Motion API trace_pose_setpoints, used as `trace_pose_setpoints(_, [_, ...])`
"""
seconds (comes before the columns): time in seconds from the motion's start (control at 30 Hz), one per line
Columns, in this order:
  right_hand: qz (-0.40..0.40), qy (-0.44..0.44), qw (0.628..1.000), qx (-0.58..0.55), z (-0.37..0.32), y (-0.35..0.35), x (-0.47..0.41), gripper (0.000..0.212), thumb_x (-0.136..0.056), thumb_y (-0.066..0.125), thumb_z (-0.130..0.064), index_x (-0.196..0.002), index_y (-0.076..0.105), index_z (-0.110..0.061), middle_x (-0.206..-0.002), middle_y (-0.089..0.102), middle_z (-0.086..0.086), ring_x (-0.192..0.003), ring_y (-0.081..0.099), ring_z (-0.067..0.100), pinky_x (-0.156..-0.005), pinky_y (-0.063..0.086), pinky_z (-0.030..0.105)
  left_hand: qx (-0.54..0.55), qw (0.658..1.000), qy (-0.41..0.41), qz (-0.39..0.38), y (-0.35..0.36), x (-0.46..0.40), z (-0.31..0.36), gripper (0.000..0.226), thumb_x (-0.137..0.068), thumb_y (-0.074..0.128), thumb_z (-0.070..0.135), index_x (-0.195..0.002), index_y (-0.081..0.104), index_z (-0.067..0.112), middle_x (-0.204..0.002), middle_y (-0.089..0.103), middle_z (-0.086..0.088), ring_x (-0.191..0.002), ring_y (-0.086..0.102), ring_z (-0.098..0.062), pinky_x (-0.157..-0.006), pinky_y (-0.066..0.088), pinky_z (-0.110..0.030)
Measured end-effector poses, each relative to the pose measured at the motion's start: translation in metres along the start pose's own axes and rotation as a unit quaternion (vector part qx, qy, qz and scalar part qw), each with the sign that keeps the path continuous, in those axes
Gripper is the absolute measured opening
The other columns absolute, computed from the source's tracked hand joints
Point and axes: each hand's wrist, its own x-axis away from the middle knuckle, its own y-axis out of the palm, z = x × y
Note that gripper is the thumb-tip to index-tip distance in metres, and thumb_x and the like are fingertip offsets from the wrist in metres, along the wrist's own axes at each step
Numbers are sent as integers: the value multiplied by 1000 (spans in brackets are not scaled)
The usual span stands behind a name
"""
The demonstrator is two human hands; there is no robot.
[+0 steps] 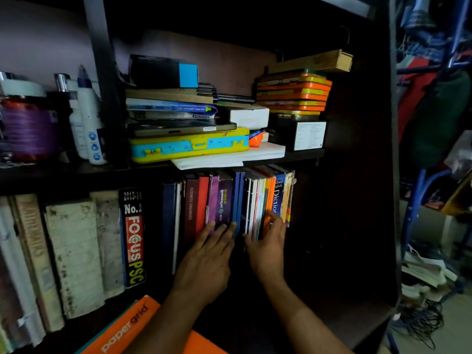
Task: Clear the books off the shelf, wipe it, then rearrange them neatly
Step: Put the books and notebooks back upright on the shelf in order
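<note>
Upright books stand in a row on the dark lower shelf (pixel 319 297): a maroon organiser (pixel 191 200), a purple book (pixel 224 198), thin blue books (pixel 238 195), several slim colourful ones (pixel 258 198) and a blue dictionary (pixel 278 195). My left hand (pixel 209 254) lies flat with straight fingers against the purple and red spines. My right hand (pixel 268 241) grips the lower part of the slim colourful books, thumb on their left side and fingers round the orange and dictionary spines.
Worn thick books (pixel 74 251) and a black "Focus PSC" book (pixel 134 236) fill the left compartment. The upper shelf holds a yellow case (pixel 189 145), stacked boxes and orange tins (pixel 293 93). An orange notebook (pixel 122 330) lies below. Cluttered clothes hang right.
</note>
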Motion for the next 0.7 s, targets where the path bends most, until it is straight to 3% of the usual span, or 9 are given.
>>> trace_pose_setpoints(0.07, [-12, 12, 1000, -5, -1, 1, 1, 95, -79, 84, -11, -148, 25, -37, -153, 22, -14, -145, 33, 21, -107, 49, 54, 3, 1000, -8, -3, 1, 0, 1, 71, -76, 58, 33, -140, 57, 4, -156, 44, -14, -143, 46, -27, -126, 5, -50])
trace_pose_setpoints(0.17, [-6, 22, 1000, -16, -1, 0, 0, 93, -79, 84, -13, -150, 26, -30, -154, 24, -8, -144, 36, 22, -105, 50, 52, 0, 1000, -10, 20, 4, -1, 3, 73, -77, 56, 32, -144, 44, 5, -158, 38, -14, -145, 42, -27, -127, 0, -50])
trace_pose_setpoints(0.3, [4, 23, 1000, -16, 0, -5, -2, 86, -78, 86, -16, -146, 34, -28, -153, 36, -7, -143, 38, 17, -109, 43, 38, -26, 999, 5, -26, -1, -2, 5, 68, -75, 61, 31, -138, 59, 6, -152, 49, -16, -138, 51, -31, -126, 1, -51])
trace_pose_setpoints(0.37, [7, 24, 999, -23, 0, -6, -2, 85, -76, 87, -16, -143, 36, -31, -152, 39, -8, -142, 40, 16, -109, 44, 39, -49, 997, 14, -53, -12, -7, 8, 58, -80, 62, 31, -134, 64, 8, -145, 56, -17, -131, 56, -33, -123, 3, -53])
trace_pose_setpoints(0.5, [9, 24, 999, -37, -1, -5, -1, 82, -77, 86, -12, -141, 37, -30, -149, 40, -8, -140, 41, 15, -109, 47, 51, -95, 995, 5, -32, -38, -34, 11, 47, -100, 46, 25, -146, 45, 11, -151, 43, -15, -133, 46, -32, -117, 17, -51])
trace_pose_setpoints(0.6, [7, 12, 999, -36, -1, -5, -1, 83, -78, 85, -10, -142, 36, -27, -148, 38, -6, -138, 40, 14, -110, 47, 50, -105, 994, -5, 0, -54, -48, 8, 40, -99, 44, 22, -138, 50, 13, -145, 46, -14, -130, 46, -32, -111, 24, -50])
trace_pose_setpoints(0.7, [3, 21, 1000, -20, -7, -4, -1, 86, -76, 86, -10, -143, 35, -28, -149, 31, -4, -139, 36, 15, -111, 45, 46, -129, 991, -9, 37, -65, -52, -2, 41, -89, 58, 27, -129, 60, 18, -141, 52, -12, -133, 46, -30, -112, 22, -53])
